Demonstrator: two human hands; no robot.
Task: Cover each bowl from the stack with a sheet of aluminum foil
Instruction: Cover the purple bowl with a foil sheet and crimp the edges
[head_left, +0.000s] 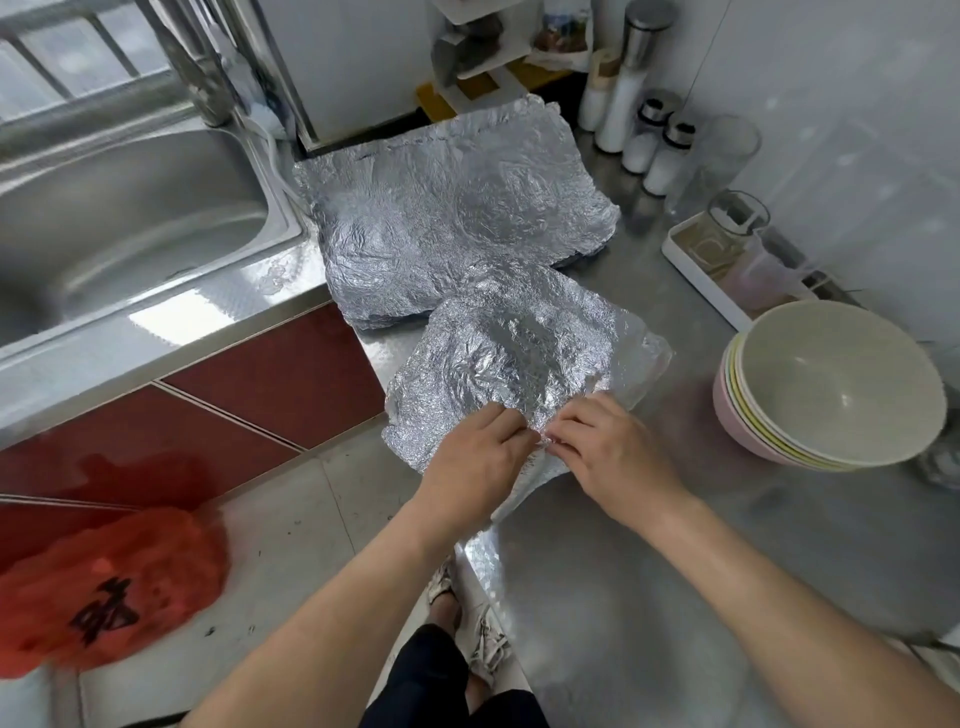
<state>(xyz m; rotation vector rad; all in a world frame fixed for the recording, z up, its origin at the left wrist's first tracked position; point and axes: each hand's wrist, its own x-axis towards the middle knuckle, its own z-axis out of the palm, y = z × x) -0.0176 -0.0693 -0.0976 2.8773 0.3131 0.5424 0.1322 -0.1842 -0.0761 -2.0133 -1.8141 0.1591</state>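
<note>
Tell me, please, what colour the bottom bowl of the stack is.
The bottom bowl is pale pink, best seen in the head view.

head cam | wide-angle | looks fwd+down | close over steel counter | single view

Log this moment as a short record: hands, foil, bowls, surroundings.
left hand: pinches the sheet's near edge
right hand: pinches the same edge, right beside the left hand
sheet: crumpled foil on the counter's corner, near edge lifted; cannot tell if a bowl is under it
pile: more foil, lying behind the sheet
bowls: stacked, uncovered, right of the sheet
counter: steel
sink: far left
bag: red, on the floor
</note>
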